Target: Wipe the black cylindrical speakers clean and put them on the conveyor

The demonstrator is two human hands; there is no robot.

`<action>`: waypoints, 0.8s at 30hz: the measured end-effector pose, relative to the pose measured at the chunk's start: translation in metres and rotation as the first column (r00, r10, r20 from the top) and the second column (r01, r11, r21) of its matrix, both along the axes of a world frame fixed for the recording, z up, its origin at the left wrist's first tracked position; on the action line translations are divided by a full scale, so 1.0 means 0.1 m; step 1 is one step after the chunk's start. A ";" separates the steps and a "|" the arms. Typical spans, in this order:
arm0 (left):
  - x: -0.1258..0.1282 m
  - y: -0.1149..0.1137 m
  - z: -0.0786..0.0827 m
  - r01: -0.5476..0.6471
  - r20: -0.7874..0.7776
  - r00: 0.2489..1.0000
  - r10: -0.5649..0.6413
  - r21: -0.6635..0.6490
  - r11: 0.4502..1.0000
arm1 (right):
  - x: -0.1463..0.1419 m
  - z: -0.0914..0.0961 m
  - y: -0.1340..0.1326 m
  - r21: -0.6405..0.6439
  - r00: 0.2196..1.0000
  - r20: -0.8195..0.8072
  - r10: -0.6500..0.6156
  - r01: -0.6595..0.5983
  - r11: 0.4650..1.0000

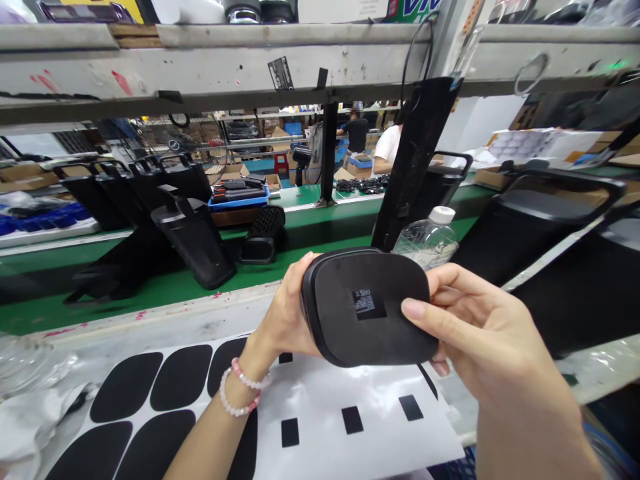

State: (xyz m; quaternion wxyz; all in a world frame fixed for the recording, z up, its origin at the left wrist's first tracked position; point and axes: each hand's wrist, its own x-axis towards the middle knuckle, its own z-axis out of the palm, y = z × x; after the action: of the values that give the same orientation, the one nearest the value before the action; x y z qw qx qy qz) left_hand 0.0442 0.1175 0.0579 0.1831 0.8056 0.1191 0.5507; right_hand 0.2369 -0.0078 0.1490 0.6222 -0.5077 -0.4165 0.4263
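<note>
I hold a black plastic unit up in front of me, its rounded base turned toward the camera. A small dark label sits in the middle of that base. My left hand, with a pink bead bracelet on the wrist, grips the unit's left side from behind. My right hand grips its right side, thumb pressed flat on the base beside the label. Below lies a white backing sheet with several black oval pads and small black square stickers.
A green conveyor belt runs behind, carrying black housings and a perforated black part. A clear water bottle stands behind the unit. More black units sit at right. People work in the background. A metal shelf runs overhead.
</note>
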 end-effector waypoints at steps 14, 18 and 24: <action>0.00 0.01 0.02 0.001 -0.036 0.999 0.001 0.062 0.998 | 0.00 -0.02 0.02 0.010 1.000 0.000 -0.016 0.016 1.000; 0.01 0.02 0.00 0.004 -0.016 1.000 -0.002 0.084 0.996 | -0.02 -0.01 0.02 0.009 1.000 -0.010 -0.029 0.029 1.000; 0.02 0.05 -0.02 0.036 0.030 0.999 -0.039 0.110 0.993 | -0.04 0.01 0.02 0.009 0.999 0.000 -0.053 0.053 0.999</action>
State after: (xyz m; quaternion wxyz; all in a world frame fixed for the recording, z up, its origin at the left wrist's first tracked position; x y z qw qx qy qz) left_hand 0.0461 0.1224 0.0560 0.1508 0.8076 0.0704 0.5658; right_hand 0.2328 -0.0053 0.1499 0.6354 -0.5160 -0.4047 0.4077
